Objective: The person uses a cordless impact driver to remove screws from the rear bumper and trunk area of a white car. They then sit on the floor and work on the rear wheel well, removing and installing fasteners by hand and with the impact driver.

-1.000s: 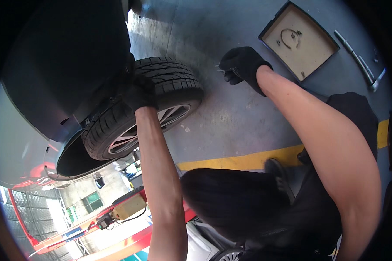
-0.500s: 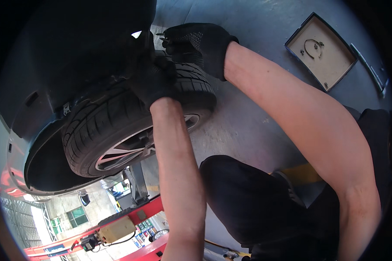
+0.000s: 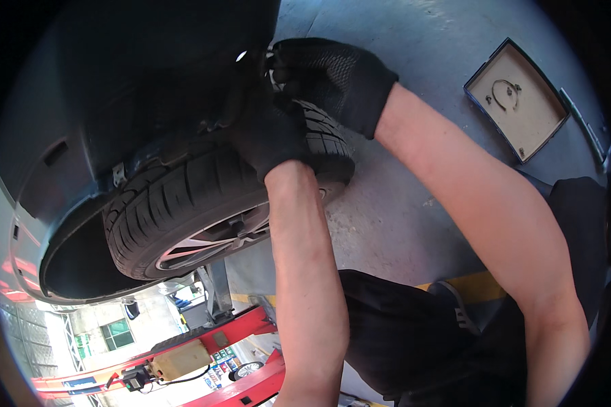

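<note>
Both my hands wear black gloves and work at the lower edge of a dark wheel-arch liner beside a tyre with a spoked silver rim. My right hand is curled at that edge, closed on a small metal piece that its fingers mostly hide. Just below it, my left hand reaches into shadow against the liner, above the tyre tread; its fingers are too dark to make out. A small bracket shows farther down the liner, near the pale body panel.
On the grey floor at right lie an open shallow box with a curved metal ring and small fasteners, and a long metal tool. A yellow line crosses below. Red lift beams and my dark-clothed knee are at the bottom.
My right hand has moved left and up from over the floor to the liner's edge, beside my left hand. My view has shifted, bringing the liner and tyre larger into it.
</note>
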`<state>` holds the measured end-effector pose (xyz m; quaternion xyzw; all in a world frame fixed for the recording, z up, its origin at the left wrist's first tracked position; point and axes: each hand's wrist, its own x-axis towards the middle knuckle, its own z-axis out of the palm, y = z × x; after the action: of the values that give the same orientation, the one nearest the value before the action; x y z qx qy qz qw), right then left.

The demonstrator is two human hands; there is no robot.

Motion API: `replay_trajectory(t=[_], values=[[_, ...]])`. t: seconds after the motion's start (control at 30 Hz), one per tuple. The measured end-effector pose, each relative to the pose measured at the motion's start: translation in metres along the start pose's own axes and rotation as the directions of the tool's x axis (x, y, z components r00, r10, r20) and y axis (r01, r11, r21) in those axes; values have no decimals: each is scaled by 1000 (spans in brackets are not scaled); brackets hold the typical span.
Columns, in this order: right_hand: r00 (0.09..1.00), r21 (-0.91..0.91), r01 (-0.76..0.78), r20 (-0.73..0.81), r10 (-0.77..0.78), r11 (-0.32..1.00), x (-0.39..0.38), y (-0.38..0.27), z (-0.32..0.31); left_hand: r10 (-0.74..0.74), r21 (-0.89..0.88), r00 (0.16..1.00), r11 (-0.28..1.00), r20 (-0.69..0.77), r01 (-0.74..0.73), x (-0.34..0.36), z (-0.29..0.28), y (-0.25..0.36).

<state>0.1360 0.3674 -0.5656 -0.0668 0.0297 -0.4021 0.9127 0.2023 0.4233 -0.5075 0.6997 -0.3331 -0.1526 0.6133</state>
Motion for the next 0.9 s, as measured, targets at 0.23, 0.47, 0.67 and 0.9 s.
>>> replay_trajectory(t=[0.23,0.47,0.67,0.9], values=[[1000,73,-23,11,22,997,6,-2,-2,377,451,913,796,154,-404,35,-30,-41],[995,63,-99,12,98,993,9,-1,1,-55,76,998,996,-19,56,2,-1,2],[987,-28,-159,34,160,987,7,-1,4,4,23,998,1000,-67,-2,16,-16,-18],[995,-174,-85,34,92,981,-6,-11,4,380,277,923,882,57,-380,26,-21,-39]])
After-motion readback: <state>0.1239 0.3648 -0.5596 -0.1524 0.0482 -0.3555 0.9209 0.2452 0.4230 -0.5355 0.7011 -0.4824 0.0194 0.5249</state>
